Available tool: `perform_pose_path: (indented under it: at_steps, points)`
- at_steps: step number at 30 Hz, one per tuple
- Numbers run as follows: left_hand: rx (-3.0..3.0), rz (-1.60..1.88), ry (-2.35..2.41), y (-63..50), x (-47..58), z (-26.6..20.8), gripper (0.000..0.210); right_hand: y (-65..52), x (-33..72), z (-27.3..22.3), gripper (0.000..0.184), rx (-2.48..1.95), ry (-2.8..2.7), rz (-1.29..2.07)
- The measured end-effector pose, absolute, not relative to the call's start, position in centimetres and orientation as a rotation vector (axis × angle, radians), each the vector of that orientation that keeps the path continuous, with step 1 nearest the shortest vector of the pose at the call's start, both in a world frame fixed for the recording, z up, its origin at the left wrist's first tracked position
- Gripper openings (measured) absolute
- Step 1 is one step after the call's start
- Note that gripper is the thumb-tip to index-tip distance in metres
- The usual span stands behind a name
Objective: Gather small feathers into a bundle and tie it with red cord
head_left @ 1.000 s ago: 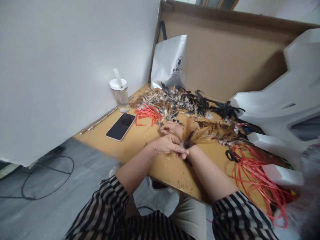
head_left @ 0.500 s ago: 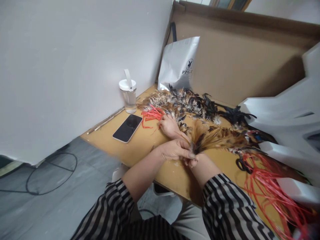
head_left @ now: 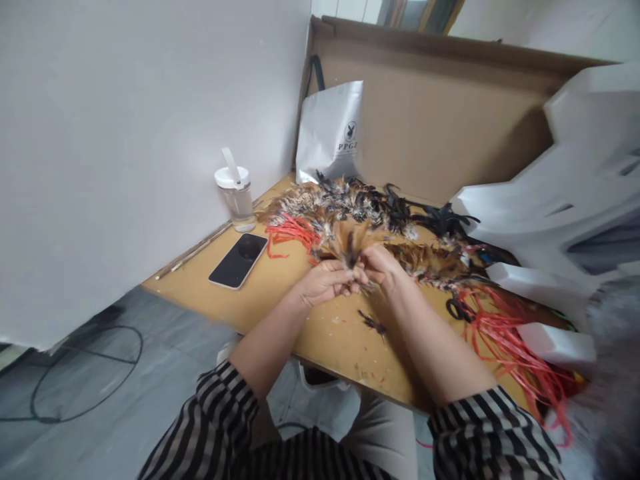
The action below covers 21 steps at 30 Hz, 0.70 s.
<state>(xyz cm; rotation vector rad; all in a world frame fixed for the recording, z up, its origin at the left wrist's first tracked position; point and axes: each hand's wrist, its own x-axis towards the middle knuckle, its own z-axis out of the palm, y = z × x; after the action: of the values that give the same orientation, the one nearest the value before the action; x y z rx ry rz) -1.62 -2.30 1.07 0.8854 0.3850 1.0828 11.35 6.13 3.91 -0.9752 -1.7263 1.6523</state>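
My left hand (head_left: 327, 281) is closed on the quill ends of a bundle of brown feathers (head_left: 351, 240), which fans upward and away. My right hand (head_left: 381, 265) is closed against the base of the same bundle, its fingertips meeting those of my left. What the right fingers pinch there is too small and blurred to tell. Just behind my left hand lies a bunch of short red strips (head_left: 291, 231). A small dark feather tuft (head_left: 373, 323) lies on the wooden table (head_left: 320, 333) below my hands.
Piles of brown and black feathers (head_left: 350, 197) stretch along the back. A phone (head_left: 239, 261) and lidded cup (head_left: 237, 200) stand left, a silver bag (head_left: 327, 133) behind. Black-handled scissors (head_left: 455, 308), long red strips (head_left: 515, 347) and white foam pieces (head_left: 555, 341) are at right.
My right hand has drawn back from the red strips to the feather bundle. My left hand, still holding the bundle, is no longer crossed over my right arm. The view has shifted right.
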Motion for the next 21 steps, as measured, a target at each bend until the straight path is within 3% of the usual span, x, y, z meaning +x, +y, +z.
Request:
perform_pose_path:
  at_steps: [10, 14, 21]
  points:
    - [0.709, 1.309, 0.420, -1.3, -1.7, 0.7, 0.006, 1.6, 17.9, 2.8, 0.029, -0.964, -1.348, 1.785]
    - [0.772, 1.277, 0.507, -1.4, -1.0, 0.7, 0.010, 1.5, 18.2, 2.7, 0.029, -0.907, -1.419, 1.811]
    - [0.836, 1.316, 0.463, -1.8, -1.2, 0.7, 0.017, 1.2, 17.7, 2.7, 0.029, -1.141, -1.882, 1.423]
